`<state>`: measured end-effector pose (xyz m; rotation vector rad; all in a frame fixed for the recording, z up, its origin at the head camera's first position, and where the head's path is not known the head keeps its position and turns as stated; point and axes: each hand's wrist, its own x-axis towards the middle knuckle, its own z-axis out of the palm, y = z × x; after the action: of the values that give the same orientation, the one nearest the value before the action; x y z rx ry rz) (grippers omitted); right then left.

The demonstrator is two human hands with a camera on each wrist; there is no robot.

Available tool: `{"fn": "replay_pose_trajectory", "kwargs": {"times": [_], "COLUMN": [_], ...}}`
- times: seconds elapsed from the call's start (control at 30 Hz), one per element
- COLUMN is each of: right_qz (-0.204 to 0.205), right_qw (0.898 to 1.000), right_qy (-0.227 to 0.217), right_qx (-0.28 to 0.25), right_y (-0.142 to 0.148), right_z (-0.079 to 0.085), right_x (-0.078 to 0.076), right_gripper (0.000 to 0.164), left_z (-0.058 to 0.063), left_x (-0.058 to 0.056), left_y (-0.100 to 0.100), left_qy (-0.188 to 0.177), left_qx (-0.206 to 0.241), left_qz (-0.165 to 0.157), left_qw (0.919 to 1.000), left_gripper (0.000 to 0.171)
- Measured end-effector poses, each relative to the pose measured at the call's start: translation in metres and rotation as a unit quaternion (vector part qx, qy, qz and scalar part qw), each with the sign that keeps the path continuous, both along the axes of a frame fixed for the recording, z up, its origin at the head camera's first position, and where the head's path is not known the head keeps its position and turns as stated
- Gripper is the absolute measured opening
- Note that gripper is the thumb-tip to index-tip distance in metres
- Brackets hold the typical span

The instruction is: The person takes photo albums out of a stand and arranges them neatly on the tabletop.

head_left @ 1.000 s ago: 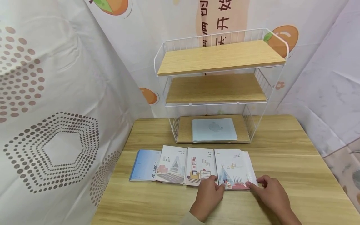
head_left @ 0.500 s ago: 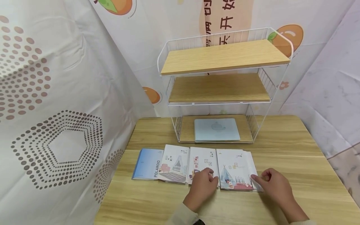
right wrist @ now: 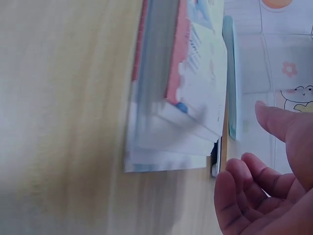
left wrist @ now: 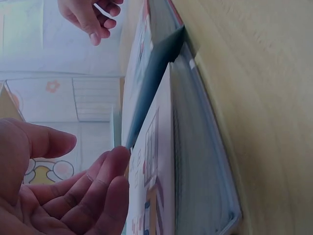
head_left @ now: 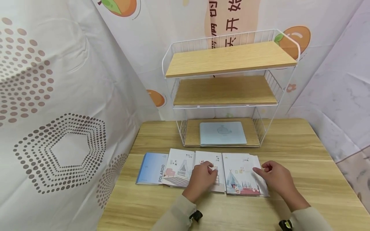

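Note:
Four-sided albums lie side by side in a row on the table. My left hand (head_left: 200, 178) hovers over the album with a furniture drawing (head_left: 218, 158), fingers loosely bent with nothing between them. In the left wrist view, thick page edges (left wrist: 195, 161) show beside that hand. To the right lies the album with a blue tent drawing (head_left: 240, 173); loose-looking layers jut from its right side. Near that side, my right hand (head_left: 277, 179) is raised, thumb and fingers apart and holding nothing in the right wrist view. Further left are a white album (head_left: 179, 168) and a blue POLAROID album (head_left: 151, 168).
Behind the row stands a three-tier rack (head_left: 226, 91) with white wire sides and wooden boards. A pale blue book with a whale drawing (head_left: 222, 133) lies on its bottom board. Printed cloth (head_left: 72, 89) hangs behind and beside the table (head_left: 292, 141).
Both hands have come off the tent album. The left has moved left and up over the neighbouring album; the right has lifted slightly back from its right edge. The albums look unmoved.

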<state>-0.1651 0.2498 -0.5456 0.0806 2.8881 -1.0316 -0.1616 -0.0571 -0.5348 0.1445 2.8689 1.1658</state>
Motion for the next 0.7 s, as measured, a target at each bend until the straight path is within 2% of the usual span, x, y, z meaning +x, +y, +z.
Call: {"fn": "replay_pose_trajectory", "kwargs": {"times": [0.13,0.23,0.37,0.57,0.7], "right_qz": [0.016,0.028,0.036,0.039,0.029], "right_qw": [1.000,0.999,0.999,0.997,0.998], "right_qy": [-0.003,-0.011,-0.020,-0.038,-0.035], "right_qx": [-0.007,-0.018,-0.032,-0.046,-0.052], "right_y": [-0.006,-0.010,-0.016,-0.023,-0.025], "right_z": [0.003,0.007,0.010,0.008,0.008], "right_x": [-0.009,-0.017,-0.028,-0.047,-0.061], "right_gripper": [0.064,0.063,0.061,0.060,0.059], "left_z": [0.002,0.009,0.017,0.020,0.022], "left_x": [-0.011,-0.023,-0.039,-0.063,-0.076], "left_y": [-0.005,-0.009,-0.012,-0.014,-0.015], "left_qy": [-0.020,-0.026,-0.024,-0.022,-0.046], "left_qx": [0.005,0.006,-0.011,-0.033,-0.008], "left_qz": [0.005,0.006,0.009,0.001,0.016], "left_qw": [0.9998,0.9996,0.9996,0.9992,0.9988], "left_gripper": [0.025,0.027,0.033,0.038,0.051]}}
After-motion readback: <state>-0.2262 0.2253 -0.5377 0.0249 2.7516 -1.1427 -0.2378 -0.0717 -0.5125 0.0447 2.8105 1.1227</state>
